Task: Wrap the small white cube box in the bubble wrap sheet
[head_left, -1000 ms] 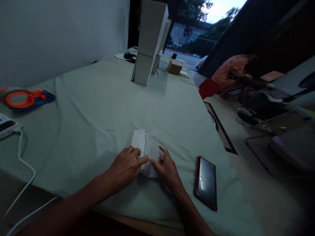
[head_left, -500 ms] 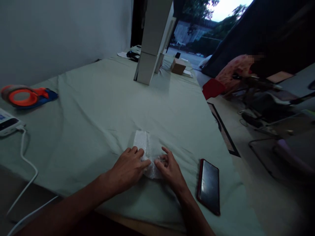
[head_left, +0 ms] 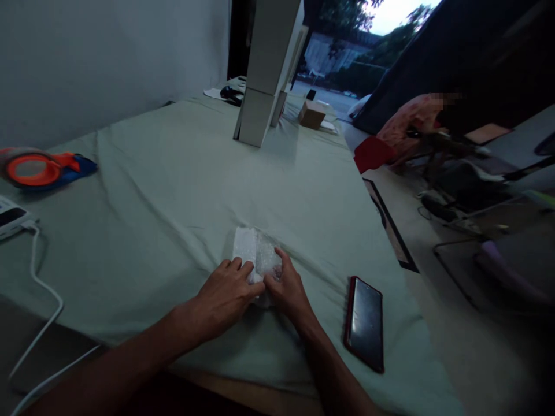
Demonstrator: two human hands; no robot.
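A small white box [head_left: 244, 245] lies on the pale green cloth near the table's front edge. Clear bubble wrap [head_left: 266, 252] sticks out from its right side and seems to pass around it. My left hand [head_left: 229, 292] rests on the near part of the box with its fingers curled over it, gripping it. My right hand [head_left: 288, 288] pinches the bubble wrap close beside the box, its thumb near the left thumb. The fingers hide the near end of the box and part of the wrap.
To the right lies a dark phone [head_left: 366, 323] in a red case. An orange and blue tape dispenser [head_left: 47, 169] and a white device [head_left: 13, 218] with a cable are at left. Tall white boxes [head_left: 260, 86] stand farther back, near a brown carton [head_left: 311, 114]. A person [head_left: 407, 124] sits at right.
My right hand has moved slightly left and closed on the bubble wrap, lifting its loose flap up towards the box. My left hand stays on the box.
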